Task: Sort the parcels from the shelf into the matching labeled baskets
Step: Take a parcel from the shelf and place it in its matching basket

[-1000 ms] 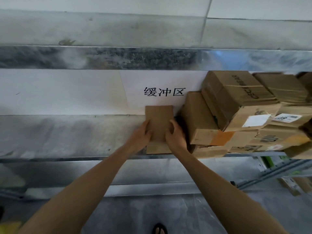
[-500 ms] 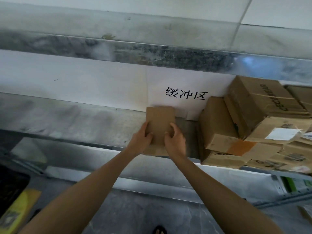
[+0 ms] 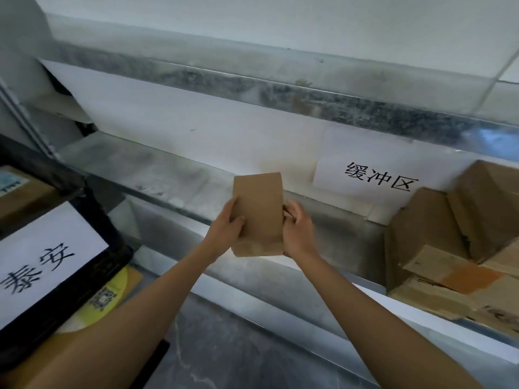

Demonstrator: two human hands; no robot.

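Both hands are on the parcel (image 3: 258,211), a flat, rectangular packet of plain brown cardboard, matte and unmarked on the face we see, with a creased fold across its lower end. The left hand (image 3: 224,231) grips the left edge, thumb laid over the front and the rest hidden behind. The right hand (image 3: 300,234) clamps the right edge, its fingers (image 3: 290,210) curled tight round the side. The parcel is held upright between them, in front of the shelf (image 3: 174,175), a dull galvanised metal deck with a mottled, scuffed sheen. On the white backing at the rear there is a paper sign (image 3: 379,178) with crisp black characters: 缓冲区. Right of it, stacked boxes (image 3: 438,234) of brown corrugated card lean together on the shelf, corners dented, one patched with orange tape (image 3: 469,279). Their print is too blurred to read. Down at the left, a black basket (image 3: 120,256) carries a white label (image 3: 47,265) with bold black characters reading 泰安. Tucked just beside it is something yellow (image 3: 118,284) bearing a QR code. Below the arms lies a grey, veined floor (image 3: 224,355).
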